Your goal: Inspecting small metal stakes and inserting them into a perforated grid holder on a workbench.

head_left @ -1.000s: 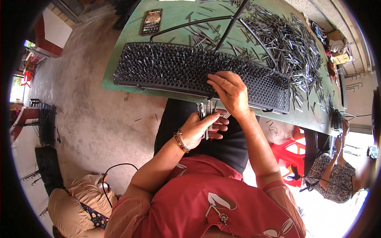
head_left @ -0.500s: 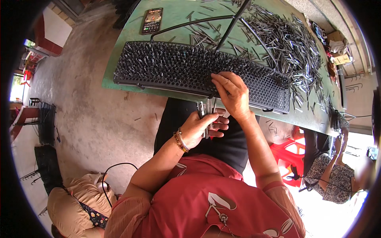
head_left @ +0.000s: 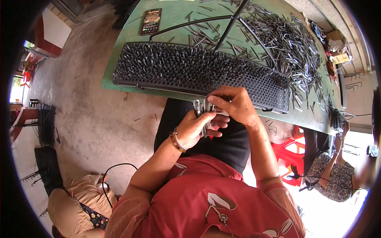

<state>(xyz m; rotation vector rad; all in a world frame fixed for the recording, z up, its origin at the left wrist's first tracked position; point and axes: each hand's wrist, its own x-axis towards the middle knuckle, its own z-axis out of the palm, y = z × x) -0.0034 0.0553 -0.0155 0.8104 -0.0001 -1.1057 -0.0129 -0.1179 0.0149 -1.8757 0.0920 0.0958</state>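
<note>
My left hand [head_left: 189, 129] is closed around a bundle of thin metal strips [head_left: 197, 106], which stand roughly upright above my thumb. Just over the bundle's top end, my right hand [head_left: 239, 106] has thumb and forefinger pinched at one of the strips. Both hands are in front of a long black perforated rack [head_left: 260, 94] at the table's near edge. Upright strips crowd its left and back holes, while bare holes show along its front and right. My right hand's curled fingers are partly hidden.
On the green table [head_left: 174, 29], a heap of loose strips [head_left: 295, 53] spreads at the right behind the rack. Black bars [head_left: 232, 27] rise from the rack. A phone [head_left: 151, 21] lies far left. At right are a red stool [head_left: 285, 152] and another person [head_left: 331, 176].
My right hand has come down from the rack's holes to the top of the bundle. My left hand has shifted slightly left and still holds the strips.
</note>
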